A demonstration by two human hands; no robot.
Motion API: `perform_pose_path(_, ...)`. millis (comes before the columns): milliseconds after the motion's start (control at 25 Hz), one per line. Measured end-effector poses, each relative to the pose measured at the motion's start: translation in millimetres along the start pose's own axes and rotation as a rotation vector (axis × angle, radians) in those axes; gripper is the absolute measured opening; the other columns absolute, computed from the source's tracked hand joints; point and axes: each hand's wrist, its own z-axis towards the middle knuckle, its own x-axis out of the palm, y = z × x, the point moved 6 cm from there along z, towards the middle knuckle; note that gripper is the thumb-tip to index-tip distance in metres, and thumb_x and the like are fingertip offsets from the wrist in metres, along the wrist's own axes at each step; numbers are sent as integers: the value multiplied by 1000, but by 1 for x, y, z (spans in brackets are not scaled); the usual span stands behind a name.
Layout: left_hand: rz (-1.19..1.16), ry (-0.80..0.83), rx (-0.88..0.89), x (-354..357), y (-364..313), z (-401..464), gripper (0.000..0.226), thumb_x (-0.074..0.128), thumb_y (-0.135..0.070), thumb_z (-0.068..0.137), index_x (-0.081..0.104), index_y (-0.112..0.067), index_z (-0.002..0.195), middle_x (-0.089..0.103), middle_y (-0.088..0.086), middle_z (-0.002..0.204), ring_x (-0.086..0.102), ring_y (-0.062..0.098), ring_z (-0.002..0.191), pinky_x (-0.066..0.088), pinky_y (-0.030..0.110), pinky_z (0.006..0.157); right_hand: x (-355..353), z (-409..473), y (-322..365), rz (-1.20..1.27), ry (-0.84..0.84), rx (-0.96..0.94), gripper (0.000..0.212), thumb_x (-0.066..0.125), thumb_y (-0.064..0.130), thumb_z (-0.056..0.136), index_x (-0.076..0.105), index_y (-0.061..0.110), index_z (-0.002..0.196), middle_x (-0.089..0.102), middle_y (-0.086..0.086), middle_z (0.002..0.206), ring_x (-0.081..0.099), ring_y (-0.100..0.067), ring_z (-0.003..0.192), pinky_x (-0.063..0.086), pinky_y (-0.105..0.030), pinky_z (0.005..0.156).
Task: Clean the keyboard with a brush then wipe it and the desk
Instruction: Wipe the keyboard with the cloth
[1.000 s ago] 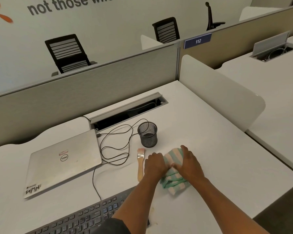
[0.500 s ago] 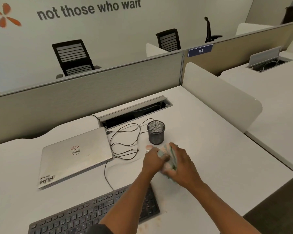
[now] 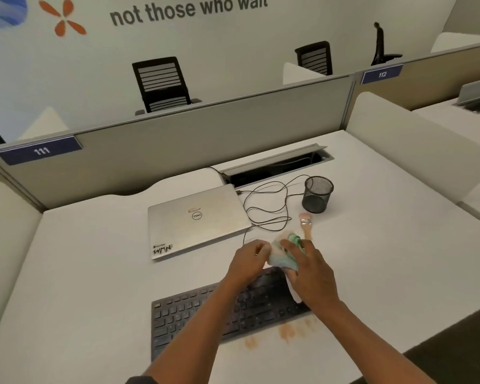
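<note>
- Cloth (image 3: 284, 252): green-and-white, bunched between both your hands just above the far right end of the keyboard. Gathered into a wad, likely so you get a firm pad for wiping.
- Left hand (image 3: 250, 259): fingers curled onto the cloth's left side, grasping it.
- Right hand (image 3: 309, 273): fingers curled over the cloth's top and right side, grasping it; a loose flap hangs beneath your palm.
- Keyboard (image 3: 194, 314): dark, flat on the desk (image 3: 385, 245) near its front edge, partly under your forearms. Wiping looks about to begin; you cannot tell from here whether dust remains between the keys.
- Brush (image 3: 306, 224): lies on the desk beyond your hands, bristles pointing away from you, untouched. Parked within reach, which suggests the brushing step is finished.
- Stains (image 3: 287, 332): orange-brown patches on the desk just in front of the keyboard, probable targets for the desk wipe.
- Mesh cup (image 3: 317, 194): black, upright, near the brush; nothing shows above its rim, its bottom too dark to read.
- Laptop (image 3: 197, 220): closed, behind the keyboard, cable (image 3: 266, 206) looping from it towards the open cable trough (image 3: 277, 167), where wires are dimly visible.
</note>
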Motion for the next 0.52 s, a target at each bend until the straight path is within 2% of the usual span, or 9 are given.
perform_pose_path(40, 98, -23, 30, -17, 21, -16, 35, 49, -41, 104, 64, -20, 128, 66, -1, 128, 60, 20, 119, 47, 30, 95, 8, -5, 8, -15, 0, 18, 64, 78, 27, 82, 53, 32, 141, 54, -6, 128, 59, -27, 103, 58, -40, 73)
perform_pose_path(120, 255, -40, 42, -48, 73, -48, 62, 48, -55, 102, 43, -18, 152, 44, -1, 156, 39, 18, 144, 32, 33, 115, 27, -14, 21, -58, -2, 54, 64, 78, 24, 80, 56, 27, 139, 56, -11, 124, 58, -33, 97, 56, -44, 73)
perform_pose_path(200, 406, -34, 54, -78, 126, -83, 88, 42, -71, 96, 20, -17, 162, 15, -1, 169, 12, 16, 156, 12, 37, 126, 49, -23, 34, -157, 29, 68, 64, 79, 23, 76, 58, 25, 137, 55, -15, 122, 57, -35, 91, 55, -45, 70)
perform_pose_path(280, 499, -22, 59, -101, 166, -114, 109, 38, -84, 87, 0, -16, 163, -10, -3, 169, -11, 13, 156, -5, 38, 126, 63, -29, 48, -247, 46, 81, 60, 80, 20, 72, 62, 23, 129, 54, -16, 117, 57, -37, 83, 54, -45, 65)
perform_pose_path(360, 540, -26, 57, -117, 193, -141, 124, 38, -93, 78, -12, -16, 161, -25, -4, 165, -23, 12, 153, -13, 39, 124, 69, -32, 67, -275, 36, 76, 56, 80, 14, 71, 65, 22, 124, 54, -17, 113, 57, -38, 78, 52, -45, 62)
perform_pose_path(520, 574, 19, -7, -123, 231, -173, 143, 43, -101, 66, -24, -14, 157, -33, 2, 162, -31, 16, 150, -17, 45, 123, 91, -44, 129, -180, 27, -14, 52, 74, 17, 79, 60, 24, 129, 54, -14, 117, 55, -34, 86, 54, -44, 69)
